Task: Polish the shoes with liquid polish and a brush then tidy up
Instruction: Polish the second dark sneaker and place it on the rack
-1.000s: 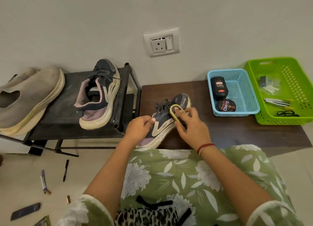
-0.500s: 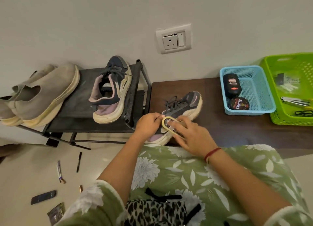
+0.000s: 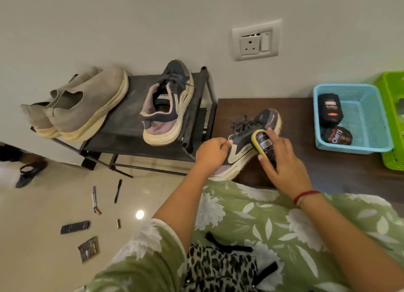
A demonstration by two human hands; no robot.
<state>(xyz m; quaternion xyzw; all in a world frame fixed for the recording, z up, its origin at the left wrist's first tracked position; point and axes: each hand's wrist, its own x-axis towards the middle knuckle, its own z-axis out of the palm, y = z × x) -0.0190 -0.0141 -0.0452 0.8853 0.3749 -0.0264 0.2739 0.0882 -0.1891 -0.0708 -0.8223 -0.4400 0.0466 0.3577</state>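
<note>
In the head view, the left hand (image 3: 211, 154) is curled tight round the heel end of a sneaker (image 3: 239, 151), its thumb on the dark upper. The sneaker has a dark mesh top, loose black laces, a cream side panel and a thick, yellowed sole. It lies between the two hands on the near corner of a dark wooden table (image 3: 328, 167), toe pointing away.

The right hand (image 3: 282, 164) holds an oval brush (image 3: 263, 146) with a yellow rim and a glossy dark label. The fingers are bent over its top, the thumb is on its near edge, and it is pressed against the sneaker's side.

Beyond and right of the right hand stands a blue plastic mesh basket (image 3: 363, 121). It holds a black bottle (image 3: 330, 109) lying flat and a round dark tin (image 3: 337, 136) just beside it. A green basket (image 3: 391, 127) lies further right, cut off by the edge.

Left of the left hand is a black metal rack (image 3: 131, 121). It carries the other sneaker (image 3: 168, 112), and a pair of grey fabric slip-ons (image 3: 87, 103) with pale soles further left.

Below the left forearm, pens (image 3: 118, 191) lie on the glossy tiled floor (image 3: 43, 204).
</note>
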